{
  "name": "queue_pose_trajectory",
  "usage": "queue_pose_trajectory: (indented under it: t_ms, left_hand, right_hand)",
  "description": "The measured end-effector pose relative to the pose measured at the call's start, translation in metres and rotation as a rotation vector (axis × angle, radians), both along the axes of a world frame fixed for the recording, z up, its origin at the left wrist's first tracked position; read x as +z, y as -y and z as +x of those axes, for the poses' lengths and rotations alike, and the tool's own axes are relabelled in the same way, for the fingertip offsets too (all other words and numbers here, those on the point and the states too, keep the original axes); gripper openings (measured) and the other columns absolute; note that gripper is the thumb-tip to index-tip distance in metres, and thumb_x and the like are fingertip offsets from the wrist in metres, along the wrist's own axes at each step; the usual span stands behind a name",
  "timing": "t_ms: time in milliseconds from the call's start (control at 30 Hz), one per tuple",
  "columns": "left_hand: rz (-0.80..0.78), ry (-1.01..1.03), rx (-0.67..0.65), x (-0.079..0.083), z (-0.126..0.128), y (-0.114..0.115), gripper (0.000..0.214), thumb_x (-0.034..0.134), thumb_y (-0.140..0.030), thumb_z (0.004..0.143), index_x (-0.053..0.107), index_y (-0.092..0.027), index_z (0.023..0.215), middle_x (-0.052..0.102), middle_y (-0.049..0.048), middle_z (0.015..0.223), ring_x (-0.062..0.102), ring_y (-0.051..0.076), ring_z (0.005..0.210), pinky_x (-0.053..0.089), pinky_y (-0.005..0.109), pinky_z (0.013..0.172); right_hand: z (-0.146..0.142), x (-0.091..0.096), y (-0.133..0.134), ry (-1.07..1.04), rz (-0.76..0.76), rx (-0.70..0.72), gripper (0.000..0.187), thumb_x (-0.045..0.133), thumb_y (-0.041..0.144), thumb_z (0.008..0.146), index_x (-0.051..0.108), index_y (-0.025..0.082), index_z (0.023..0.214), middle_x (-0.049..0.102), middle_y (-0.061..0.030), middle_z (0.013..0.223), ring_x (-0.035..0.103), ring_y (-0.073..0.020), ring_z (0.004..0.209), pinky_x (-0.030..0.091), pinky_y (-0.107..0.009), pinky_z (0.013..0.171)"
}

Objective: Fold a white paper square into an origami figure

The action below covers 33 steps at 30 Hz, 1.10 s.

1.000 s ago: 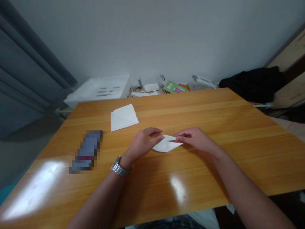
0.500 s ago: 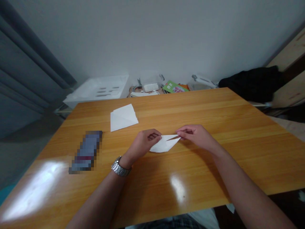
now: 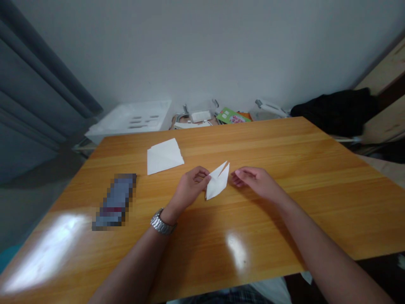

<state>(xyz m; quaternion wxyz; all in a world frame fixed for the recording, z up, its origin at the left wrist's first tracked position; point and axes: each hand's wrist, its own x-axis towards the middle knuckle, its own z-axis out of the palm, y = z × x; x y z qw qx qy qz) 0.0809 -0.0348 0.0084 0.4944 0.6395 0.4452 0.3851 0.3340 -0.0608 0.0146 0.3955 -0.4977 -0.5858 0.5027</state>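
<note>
A folded piece of white paper is pinched at its left edge by my left hand, between thumb and fingers. Its two pointed tips, split by a narrow gap, aim away from me and slightly right. Just right of the paper, my right hand hovers over the table with loosely curled fingers. Nothing shows in it, and a small gap separates it from the paper. A silver watch circles my left wrist.
The wooden table bears white paper sheets at back left and a blurred-out phone-like object at left. Past the far edge are a white tray, a green booklet and black cloth.
My right hand has let go of the paper's pointed tips. The paper has turned in my left hand, so its tips have swung from pointing right to pointing away from me.
</note>
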Motion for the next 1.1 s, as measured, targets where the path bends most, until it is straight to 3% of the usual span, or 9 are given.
queue_pose_trajectory:
  t_ms: [267, 433, 633, 933, 1100]
  left_hand:
    - [-0.169, 0.164, 0.061, -0.005, 0.008, 0.007, 0.03, 0.074, -0.039, 0.083, 0.055, -0.017, 0.091, 0.072, 0.0029, 0.088, 0.074, 0.016, 0.074, 0.065, 0.03, 0.072]
    - [-0.206, 0.237, 0.077, -0.009, 0.013, 0.009, 0.031, 0.075, -0.039, 0.083, 0.053, -0.018, 0.09, 0.073, 0.0038, 0.087, 0.076, 0.018, 0.077, 0.065, 0.037, 0.081]
    - [-0.216, 0.263, 0.046, -0.009, 0.018, 0.013, 0.032, 0.075, -0.039, 0.083, 0.051, -0.018, 0.087, 0.072, 0.0035, 0.091, 0.075, 0.016, 0.081, 0.064, 0.036, 0.083]
    - [-0.109, 0.11, -0.001, -0.008, 0.017, 0.013, 0.031, 0.072, -0.043, 0.084, 0.052, -0.019, 0.087, 0.069, 0.0028, 0.083, 0.073, 0.018, 0.081, 0.06, 0.031, 0.076]
    - [-0.004, 0.039, 0.032, -0.002, 0.017, 0.013, 0.031, 0.069, -0.039, 0.088, 0.056, -0.017, 0.105, 0.071, 0.0105, 0.108, 0.072, 0.02, 0.093, 0.059, 0.032, 0.083]
  right_hand:
    - [-0.02, -0.002, 0.01, -0.072, -0.072, 0.091, 0.046, 0.068, 0.056, 0.087, 0.06, 0.021, 0.117, 0.075, -0.0105, 0.102, 0.073, -0.0223, 0.088, 0.059, -0.036, 0.079]
    - [-0.028, -0.006, 0.012, -0.108, -0.084, 0.079, 0.049, 0.072, 0.051, 0.085, 0.053, 0.023, 0.121, 0.075, -0.01, 0.104, 0.073, -0.0235, 0.091, 0.059, -0.037, 0.079]
    - [-0.032, -0.01, 0.01, -0.109, -0.078, 0.015, 0.052, 0.076, 0.039, 0.08, 0.051, 0.024, 0.123, 0.074, -0.0077, 0.1, 0.072, -0.0226, 0.089, 0.058, -0.035, 0.076]
    - [-0.029, -0.015, 0.007, 0.004, 0.021, -0.013, 0.043, 0.068, 0.031, 0.084, 0.056, 0.022, 0.125, 0.073, -0.0073, 0.102, 0.07, -0.0204, 0.085, 0.057, -0.034, 0.075]
    - [-0.024, -0.019, 0.006, 0.124, 0.094, -0.024, 0.039, 0.061, 0.026, 0.087, 0.061, 0.023, 0.126, 0.073, -0.0071, 0.106, 0.069, -0.0201, 0.082, 0.057, -0.032, 0.071]
